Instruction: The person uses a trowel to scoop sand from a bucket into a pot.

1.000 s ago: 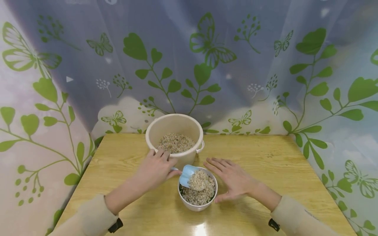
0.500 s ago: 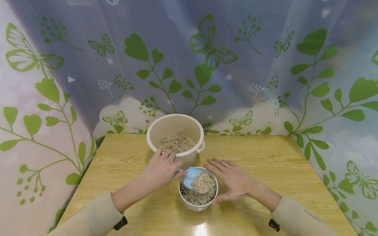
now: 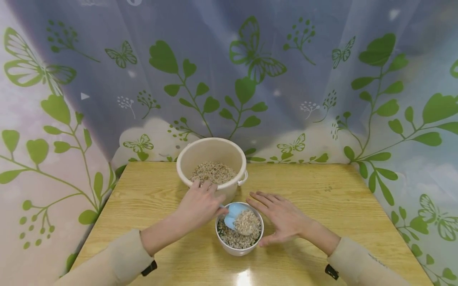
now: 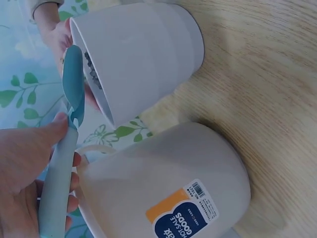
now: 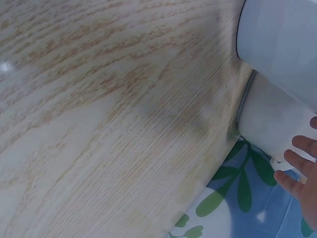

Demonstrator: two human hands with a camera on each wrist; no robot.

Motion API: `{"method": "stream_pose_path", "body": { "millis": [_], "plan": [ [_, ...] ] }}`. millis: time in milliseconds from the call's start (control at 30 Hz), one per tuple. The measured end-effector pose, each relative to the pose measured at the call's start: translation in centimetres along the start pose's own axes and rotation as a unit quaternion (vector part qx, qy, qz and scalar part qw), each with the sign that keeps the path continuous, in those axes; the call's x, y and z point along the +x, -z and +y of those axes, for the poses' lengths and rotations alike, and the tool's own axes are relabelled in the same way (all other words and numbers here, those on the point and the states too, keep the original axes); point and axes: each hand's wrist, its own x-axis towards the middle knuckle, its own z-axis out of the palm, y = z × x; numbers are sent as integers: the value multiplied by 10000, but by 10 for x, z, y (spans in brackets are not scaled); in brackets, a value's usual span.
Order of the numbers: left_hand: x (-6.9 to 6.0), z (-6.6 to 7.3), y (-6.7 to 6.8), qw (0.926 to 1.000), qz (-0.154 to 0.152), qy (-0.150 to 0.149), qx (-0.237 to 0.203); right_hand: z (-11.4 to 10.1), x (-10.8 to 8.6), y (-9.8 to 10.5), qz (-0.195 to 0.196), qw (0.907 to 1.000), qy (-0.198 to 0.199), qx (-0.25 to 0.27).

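The left hand (image 3: 200, 204) grips the handle of a blue scoop (image 3: 234, 212); in the left wrist view the fingers and thumb wrap the scoop's pale handle (image 4: 58, 183). Over a white bowl (image 3: 239, 252) of grain, the scoop's head is tilted, with grains (image 3: 247, 223) at its front end. The right hand (image 3: 282, 217) has its fingers spread at the bowl's right side, thumb at the rim; whether it touches is unclear. Behind the left hand stands a cream bucket (image 3: 229, 194) partly filled with grain (image 3: 213, 173).
The wooden table (image 3: 304, 178) carries the bowl in front and the bucket at its back edge, with the bucket's handle (image 3: 243, 178) on the right side. A curtain (image 3: 222, 47) printed with leaves and butterflies hangs behind and at both sides.
The left hand has moved a little to the right with the scoop, whose head now lies farther over the bowl. Bowl, bucket and right hand have stayed in place.
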Motion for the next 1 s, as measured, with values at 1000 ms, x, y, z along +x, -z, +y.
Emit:
{"method": "stream_pose_path", "body": {
  "millis": [1000],
  "plan": [
    [4,-8,11,9978,-188,-123,629,0,1,0,-158,9997,-49,-182]
  ]
}}
